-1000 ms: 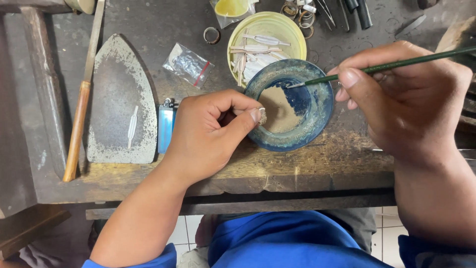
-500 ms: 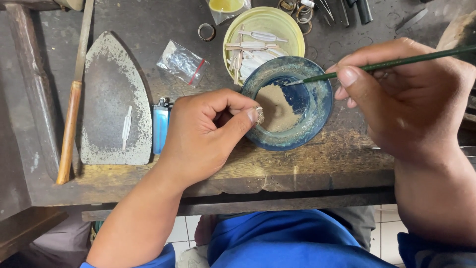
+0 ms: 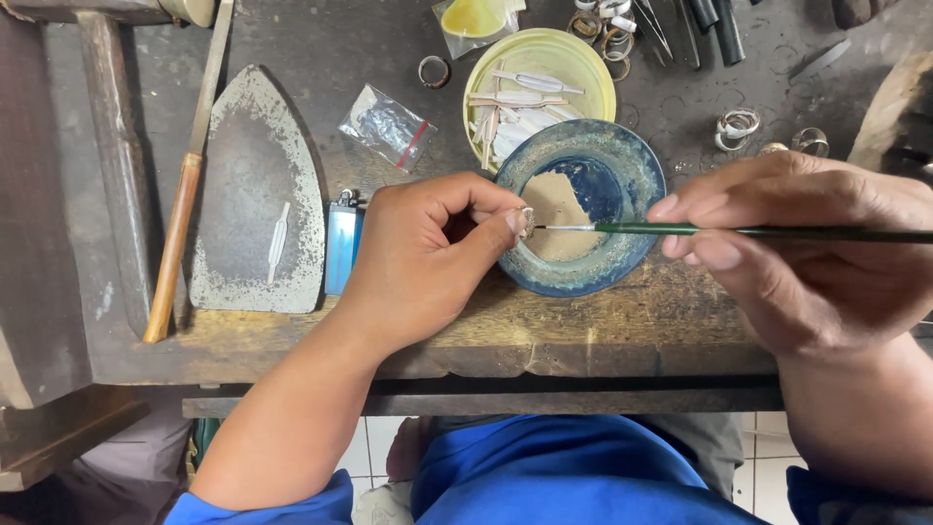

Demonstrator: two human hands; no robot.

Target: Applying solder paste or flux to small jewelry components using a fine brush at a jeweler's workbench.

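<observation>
Left hand [image 3: 428, 262] pinches a small silver ring [image 3: 528, 222] between thumb and forefinger, held over the 9 o'clock rim of the blue bowl [image 3: 622, 175] on the table [image 3: 632, 321]. Right hand [image 3: 807, 248] grips a green-handled brush [image 3: 739, 231] lying level; its pale tip touches the ring.

Around: yellow dish [image 3: 583, 60] of thin white strips touches the bowl at 11 o'clock. Blue lighter [image 3: 342, 248] lies just beside the left hand at 9 o'clock. Beyond it, a flat iron-shaped metal plate [image 3: 243, 156] carries one white strip [image 3: 277, 243]. A wooden-handled file [image 3: 180, 219] lies along the plate's far side. Small clear bag [image 3: 387, 126] at 11 o'clock of the left hand. Loose rings [image 3: 739, 124] at 1 o'clock of the bowl. Nothing lies between brush and ring.

Versus 0.5 s ago: the brush was slanted, tip at the bowl's upper rim; now it is horizontal and lower, tip at the ring. Left hand's pinch is unchanged.
</observation>
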